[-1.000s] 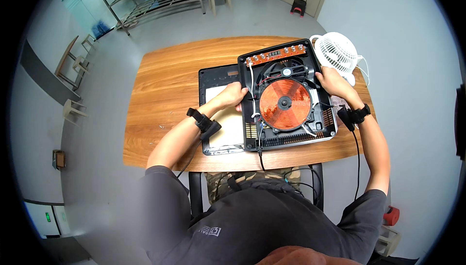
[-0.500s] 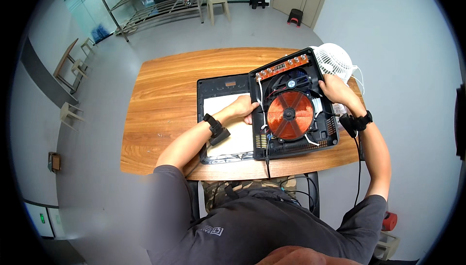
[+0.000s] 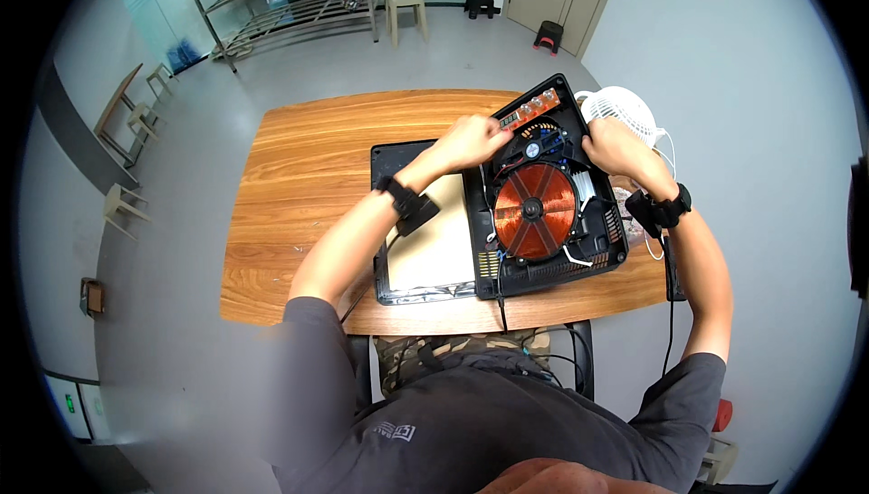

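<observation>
From my end I have the shell open side up at the table's near right, turned askew, its left part lapping over the lid. That angle prob. brings the far parts w/in reach of both hands.

L hand is at the shell's far left, fingers curled in, tips by the strip; can't tell if they pinch anything, b/c the knuckles hide it. R hand is closed on the right rim, thumb inward, other fingers out of sight; I'd judge it's steadying the shell, tho how hard it grips I can't tell.

Coil sits mid-shell, face up, w/ the inner fan just beyond, btwn it and the strip. Cord runs out the near side over the table edge, prob. to stay out from under the shell. Lid lies flat at left, pale sheet up, likely parked there for space. White desk fan stands at far right, beyond R hand, clear of the coil.
</observation>
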`<state>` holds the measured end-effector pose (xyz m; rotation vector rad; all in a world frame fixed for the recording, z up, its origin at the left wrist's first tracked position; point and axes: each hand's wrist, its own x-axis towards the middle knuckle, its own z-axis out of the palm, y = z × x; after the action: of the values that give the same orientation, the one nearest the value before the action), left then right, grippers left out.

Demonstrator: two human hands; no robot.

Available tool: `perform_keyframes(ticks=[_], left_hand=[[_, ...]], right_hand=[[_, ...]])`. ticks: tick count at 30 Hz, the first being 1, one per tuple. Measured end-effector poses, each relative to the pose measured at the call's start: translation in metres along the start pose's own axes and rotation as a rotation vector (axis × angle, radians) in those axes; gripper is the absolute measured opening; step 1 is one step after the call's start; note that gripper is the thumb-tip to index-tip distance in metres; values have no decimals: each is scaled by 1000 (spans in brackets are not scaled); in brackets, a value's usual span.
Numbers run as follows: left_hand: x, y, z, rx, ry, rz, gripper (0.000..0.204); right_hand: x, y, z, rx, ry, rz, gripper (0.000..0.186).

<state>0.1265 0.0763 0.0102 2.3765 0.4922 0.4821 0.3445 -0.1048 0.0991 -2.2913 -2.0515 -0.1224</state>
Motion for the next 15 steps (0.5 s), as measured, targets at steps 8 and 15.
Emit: perform_keyframes(ticks=[8, 15], left_hand=[[82, 90, 11, -285, -25, -241, 55], [92, 94, 15, -354, 20, -236, 46]], right_hand=[[14, -26, -18, -92, -43, 1, 25], [14, -37, -34, -95, -98, 23, 27]])
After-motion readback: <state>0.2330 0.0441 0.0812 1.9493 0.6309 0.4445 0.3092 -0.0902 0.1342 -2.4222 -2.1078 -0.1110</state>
